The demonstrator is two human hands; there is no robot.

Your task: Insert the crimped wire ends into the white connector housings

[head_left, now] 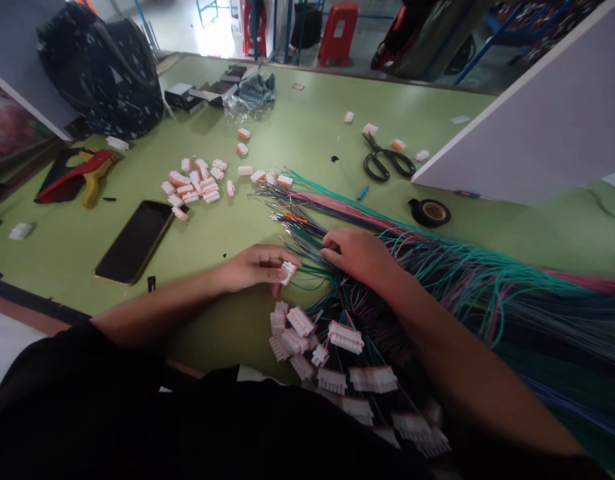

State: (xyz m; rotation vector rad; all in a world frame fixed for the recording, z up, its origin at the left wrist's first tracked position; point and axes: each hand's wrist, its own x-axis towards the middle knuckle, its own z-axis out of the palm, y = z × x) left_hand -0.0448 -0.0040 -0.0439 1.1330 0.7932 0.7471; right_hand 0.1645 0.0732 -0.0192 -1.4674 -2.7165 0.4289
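Observation:
My left hand (260,267) pinches a small white connector (288,273) between thumb and fingers, with thin green wires running right from beside it. My right hand (355,253) lies over the bundle of dark wires (307,233), its fingers bent together; what they grip, if anything, is hidden. Teal and pink wires (437,257) fan out behind and to the right of it. Below both hands, near my body, sit several wired white connectors (345,337). A loose pile of white and orange connectors (200,183) lies to the left of the wire tips.
A phone (134,241) and a red and yellow tool (85,175) lie on the left. Black scissors (385,160) and a tape roll (430,212) are beyond the wires. A backpack (102,73) and small open boxes (207,93) stand at the back left. A white panel (522,127) rises at right.

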